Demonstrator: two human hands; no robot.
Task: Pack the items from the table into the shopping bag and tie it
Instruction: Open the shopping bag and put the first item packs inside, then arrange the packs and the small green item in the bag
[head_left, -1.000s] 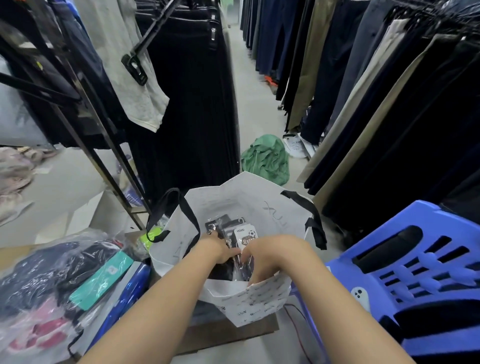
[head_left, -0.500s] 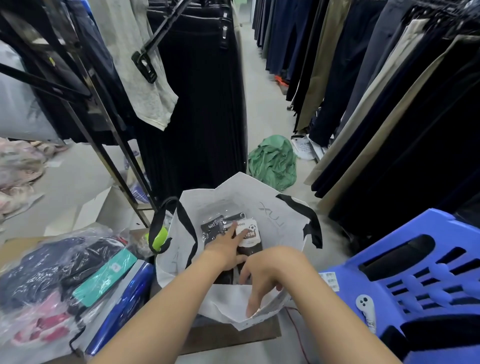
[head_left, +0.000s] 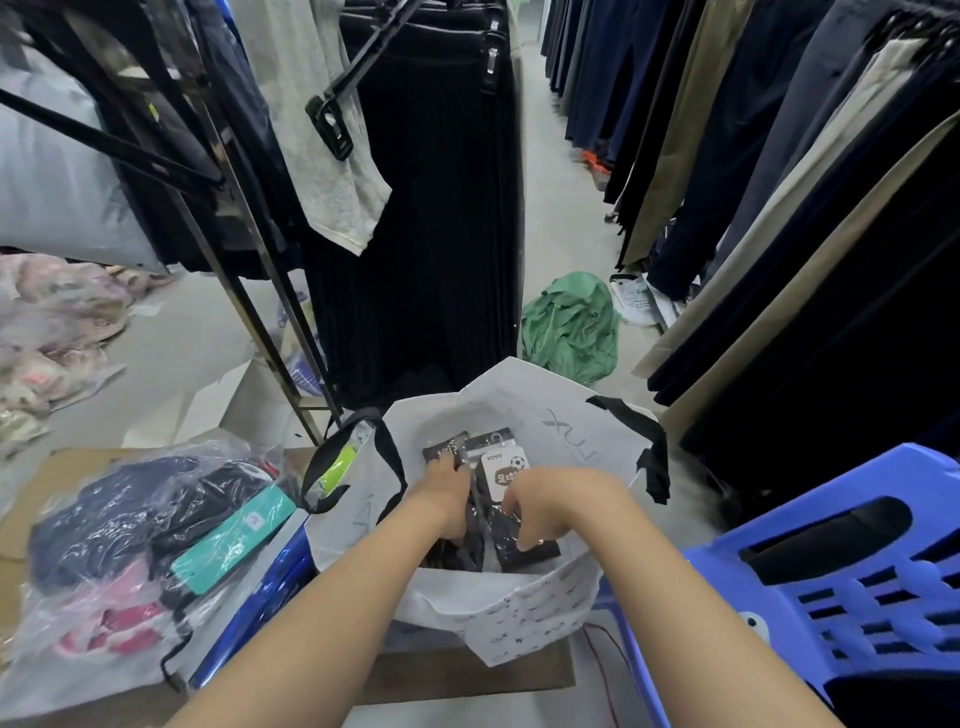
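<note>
A white shopping bag (head_left: 561, 426) with black handles stands open in front of me. Inside it lie black sock packs in clear wrap (head_left: 501, 465), one with a white label. Both my hands are down inside the bag. My left hand (head_left: 449, 499) rests on the left pack, fingers curled over it. My right hand (head_left: 550, 506) grips the right pack near its lower part. A clear plastic bundle of dark and pink clothes (head_left: 130, 540) with a teal card (head_left: 234, 540) lies on the table at left.
A blue plastic stool (head_left: 857, 582) stands at right. Racks of hanging trousers line both sides of the aisle. A green garment (head_left: 571, 327) lies on the floor beyond the bag. A blue shiny item (head_left: 260, 597) sits beside the bag.
My right hand has come off the bag's front rim and now holds the right sock pack. My left hand has slid lower over the left pack.
</note>
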